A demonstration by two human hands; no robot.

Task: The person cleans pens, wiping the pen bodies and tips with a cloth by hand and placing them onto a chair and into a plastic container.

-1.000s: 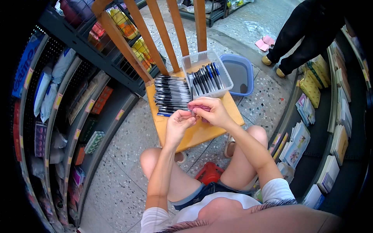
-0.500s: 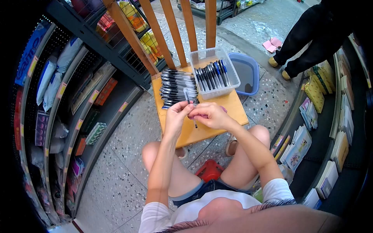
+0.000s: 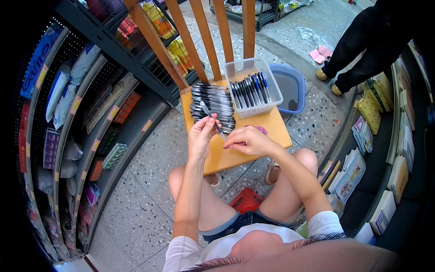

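Note:
A clear pen with a dark grip (image 3: 206, 110) slants between my hands above a wooden chair seat (image 3: 276, 136). My left hand (image 3: 202, 138) pinches it around the middle. At the pen's lower end is my right hand (image 3: 252, 141), its fingers closed; a pink, cloth-like wad (image 3: 262, 130) shows from behind it. Whether the right fingertips touch the pen, I cannot tell. Beyond my hands, a pile of black-capped pens (image 3: 212, 102) lies on the seat. Beside the pile stands a clear plastic box (image 3: 257, 110), holding several upright black and blue pens (image 3: 250, 89).
A blue basin (image 3: 290, 108) stands on the floor right of the chair. Shelves of packaged goods (image 3: 120, 109) curve along the left, and racks of notebooks (image 3: 346, 174) along the right. A person in dark trousers (image 3: 358, 45) stands at the upper right, near pink paper (image 3: 320, 54).
The pen has tilted from near upright to a slant, its upper end now leaning left. My left hand has shifted slightly left, and the right hand has moved a little right and down.

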